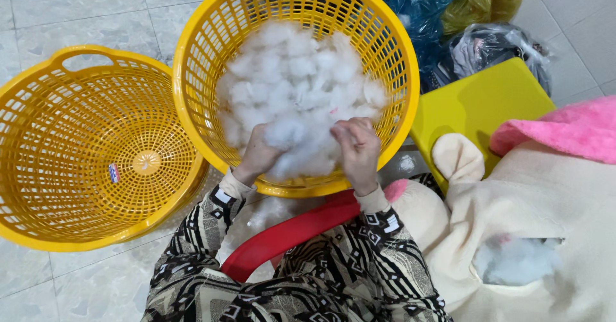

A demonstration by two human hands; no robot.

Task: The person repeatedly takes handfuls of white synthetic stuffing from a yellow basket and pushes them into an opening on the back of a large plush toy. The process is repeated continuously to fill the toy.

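Pale marbled floor tiles point(38, 1) lie under a round yellow plastic lattice basket point(192, 59) heaped with white fluffy stuffing fibre point(295, 84). Inside its near rim, the left hand point(256, 155) and right hand point(357, 149) both close on a clump of that fibre. Left of this basket sits a second, matching yellow basket point(77, 155); right of it lies a cream plush toy point(539, 200).

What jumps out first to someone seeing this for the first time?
Two bright yellow plastic lattice baskets: the middle one is heaped with fluffy white stuffing fibre, the empty one sits at left. Both hands, left hand and right hand, dig into the fibre, with a cream plush toy at right.
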